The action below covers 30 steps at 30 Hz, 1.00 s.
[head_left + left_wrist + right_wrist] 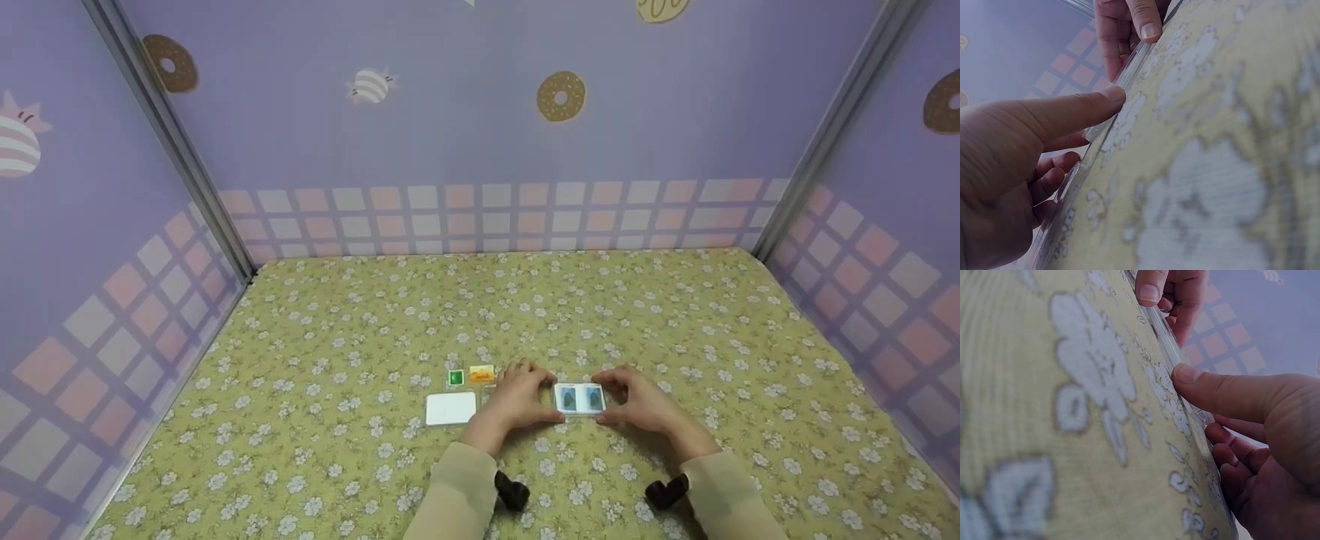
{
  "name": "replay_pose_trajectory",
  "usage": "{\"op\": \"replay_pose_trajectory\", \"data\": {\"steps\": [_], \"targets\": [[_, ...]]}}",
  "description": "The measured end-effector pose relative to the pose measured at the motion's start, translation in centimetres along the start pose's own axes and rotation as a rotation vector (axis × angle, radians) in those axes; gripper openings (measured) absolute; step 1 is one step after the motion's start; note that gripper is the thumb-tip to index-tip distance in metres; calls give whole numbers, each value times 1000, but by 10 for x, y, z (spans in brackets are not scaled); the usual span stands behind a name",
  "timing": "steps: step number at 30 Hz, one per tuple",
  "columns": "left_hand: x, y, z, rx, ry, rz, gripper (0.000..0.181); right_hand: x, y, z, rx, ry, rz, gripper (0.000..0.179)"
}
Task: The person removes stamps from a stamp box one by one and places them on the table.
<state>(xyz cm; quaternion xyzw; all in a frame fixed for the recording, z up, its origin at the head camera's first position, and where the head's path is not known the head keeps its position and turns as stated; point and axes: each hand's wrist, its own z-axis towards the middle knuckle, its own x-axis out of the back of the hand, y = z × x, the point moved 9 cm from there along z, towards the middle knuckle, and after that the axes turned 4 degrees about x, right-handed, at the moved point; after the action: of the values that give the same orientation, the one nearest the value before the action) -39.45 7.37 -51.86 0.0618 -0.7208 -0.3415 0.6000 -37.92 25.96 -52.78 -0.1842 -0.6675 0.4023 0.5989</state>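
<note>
On the left lies a white case (pixel 450 409); at its far side, a green piece (pixel 456 377) and an orange piece (pixel 481 373). Rightward, the left hand (pixel 516 394) and right hand (pixel 641 401) pinch opposite ends of a blue-pictured case (pixel 580 399) between them: probably positioning, next calling for even pressure.

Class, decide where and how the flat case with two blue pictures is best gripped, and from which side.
Probably at both short ends, from left and right together: the flat case is thin, broad face up, so its edges offer the hold. The left hand and right hand grip those ends.
</note>
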Motion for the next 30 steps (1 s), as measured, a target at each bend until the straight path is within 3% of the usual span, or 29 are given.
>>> {"op": "replay_pose_trajectory", "data": {"steps": [30], "targets": [[3,0,1,-31,18,33,59,-1,-3,0,33,-15,37,61]]}}
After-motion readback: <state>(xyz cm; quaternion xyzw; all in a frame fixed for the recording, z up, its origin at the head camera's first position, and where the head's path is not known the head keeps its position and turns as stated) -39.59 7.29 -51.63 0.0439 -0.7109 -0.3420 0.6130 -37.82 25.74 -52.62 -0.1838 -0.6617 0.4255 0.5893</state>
